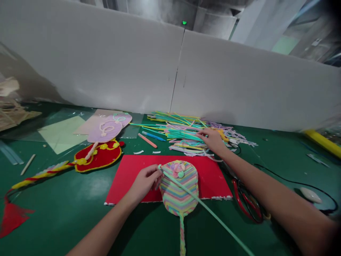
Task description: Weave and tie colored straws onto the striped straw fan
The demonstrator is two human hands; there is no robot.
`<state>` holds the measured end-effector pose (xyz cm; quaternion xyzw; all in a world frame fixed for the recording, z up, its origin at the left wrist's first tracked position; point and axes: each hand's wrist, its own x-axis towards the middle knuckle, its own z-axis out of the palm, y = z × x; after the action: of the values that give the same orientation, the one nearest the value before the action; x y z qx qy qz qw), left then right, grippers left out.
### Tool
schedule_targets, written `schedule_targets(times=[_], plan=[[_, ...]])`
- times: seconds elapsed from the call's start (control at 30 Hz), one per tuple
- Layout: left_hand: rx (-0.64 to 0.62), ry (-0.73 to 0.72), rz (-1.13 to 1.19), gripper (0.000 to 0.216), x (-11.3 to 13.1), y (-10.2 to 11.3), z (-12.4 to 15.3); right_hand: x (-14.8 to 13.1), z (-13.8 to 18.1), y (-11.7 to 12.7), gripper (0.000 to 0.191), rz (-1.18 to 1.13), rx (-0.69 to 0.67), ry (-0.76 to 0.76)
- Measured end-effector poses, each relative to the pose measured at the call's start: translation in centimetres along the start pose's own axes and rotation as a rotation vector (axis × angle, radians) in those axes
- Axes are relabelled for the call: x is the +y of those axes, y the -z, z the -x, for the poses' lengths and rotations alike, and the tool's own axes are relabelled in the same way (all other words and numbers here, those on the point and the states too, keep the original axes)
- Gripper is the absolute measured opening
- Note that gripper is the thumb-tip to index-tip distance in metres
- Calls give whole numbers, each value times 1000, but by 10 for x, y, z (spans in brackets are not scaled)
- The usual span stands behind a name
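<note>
My left hand (pixel 147 179) pinches the end of a mint-green pipe cleaner (pixel 210 210), which runs slantwise across a fan and off toward the lower right. The round fan (pixel 179 199) has pastel zigzag stripes, a pink and green flower near its top and a twisted handle pointing toward me. It lies partly on a red sheet (pixel 133 170). My right hand (pixel 211 139) reaches to the pile of pipe cleaners (pixel 181 133) at the back, thumb and fingertips together on some green ones. Whether it grips any of them is hard to see.
Left of the fan lie a red fan (pixel 98 158) with a tassel and a lilac fan (pixel 106 128). Two marker-like sticks, orange (pixel 147 140) and blue (pixel 153 136), rest before the pile. Red-handled pliers (pixel 246 202) and a black cable (pixel 295 179) lie right. A white partition (pixel 106 60) stands behind.
</note>
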<state>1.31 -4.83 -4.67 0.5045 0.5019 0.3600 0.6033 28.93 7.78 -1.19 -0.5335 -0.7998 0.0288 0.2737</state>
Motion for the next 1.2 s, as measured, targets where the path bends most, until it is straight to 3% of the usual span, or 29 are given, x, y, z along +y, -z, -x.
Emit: schedule_targets(times=[0.13,0.23,0.3,0.4,0.53,0.67,0.8,0.87,0.97,1.1,1.2], plan=[[1,12,3,28,0,-1,0,38,-44,-19,26,274,0,-193],[-1,10,26,30,0,1,0,56,-60,-32,26,390,-86,-379],[-1,23,46,31,0,1,0,62,-65,-39,25,402,-175,-401],[0,46,73,29,1,2,-1,65,-66,-45,25,401,-157,-380],[27,43,134,27,1,3,-2,64,-69,-37,27,393,-20,-397],[38,32,209,26,0,4,-3,66,-78,-15,32,356,258,-425],[108,38,268,27,3,5,-3,67,-95,7,33,23,529,-473],[157,24,280,28,8,6,-6,59,-100,17,36,-231,593,-408],[255,-22,327,25,20,11,-22,30,-92,34,34,-366,635,-140],[327,-90,396,22,38,16,-71,-33,-55,64,25,-272,580,180],[300,-45,345,24,45,13,-101,-76,-15,78,21,-165,456,293]])
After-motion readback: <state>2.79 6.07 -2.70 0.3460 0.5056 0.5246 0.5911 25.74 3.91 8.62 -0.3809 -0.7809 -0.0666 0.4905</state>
